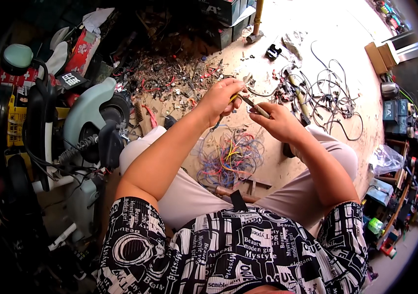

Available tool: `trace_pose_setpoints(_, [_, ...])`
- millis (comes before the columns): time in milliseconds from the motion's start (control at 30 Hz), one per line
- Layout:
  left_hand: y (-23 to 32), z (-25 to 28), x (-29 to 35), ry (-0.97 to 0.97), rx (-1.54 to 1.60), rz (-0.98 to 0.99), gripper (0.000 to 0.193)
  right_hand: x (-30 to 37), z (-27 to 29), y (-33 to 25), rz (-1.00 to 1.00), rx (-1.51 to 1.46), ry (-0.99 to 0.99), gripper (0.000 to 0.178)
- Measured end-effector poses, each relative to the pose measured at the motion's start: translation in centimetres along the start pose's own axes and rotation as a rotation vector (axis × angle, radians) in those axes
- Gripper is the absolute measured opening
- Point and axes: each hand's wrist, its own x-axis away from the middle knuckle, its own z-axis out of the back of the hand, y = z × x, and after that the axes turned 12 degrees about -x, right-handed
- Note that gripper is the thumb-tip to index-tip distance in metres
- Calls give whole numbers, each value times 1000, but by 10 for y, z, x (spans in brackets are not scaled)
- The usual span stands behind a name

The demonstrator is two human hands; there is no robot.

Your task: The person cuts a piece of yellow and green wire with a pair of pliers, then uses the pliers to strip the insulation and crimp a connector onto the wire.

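My left hand [222, 100] is closed, with fingers pinched on a thin wire [233, 98] that shows yellow beside the fingertips. A dark strand with a bluish end hangs below that hand; whether it is the same piece I cannot tell. In my right hand [275, 120] is a slim knife-like tool [262, 111] with a pale handle, its dark narrow end pointing toward the left fingertips. Both hands are close together above the floor, between my bent knees. Beneath them lies a loose tangle of red, blue, yellow and white wires [231, 157].
Small scrap pieces [169, 81] cover the floor ahead on the left. Black cables [334, 93] lie coiled to the right, near a hammer [254, 37]. A grey-green scooter body [89, 105] stands at left. Batteries [397, 112] and a clear plastic bag [386, 159] line the right side.
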Motion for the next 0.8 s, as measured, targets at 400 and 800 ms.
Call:
trace_pose_setpoints(400, [-4,7,-3,-181,146,47,20,3,11,-6,66,103,-2,40])
trace_pose_setpoints(800, [-4,2,-2,-119,194,112,15,6,15,-11,75,258,33,38])
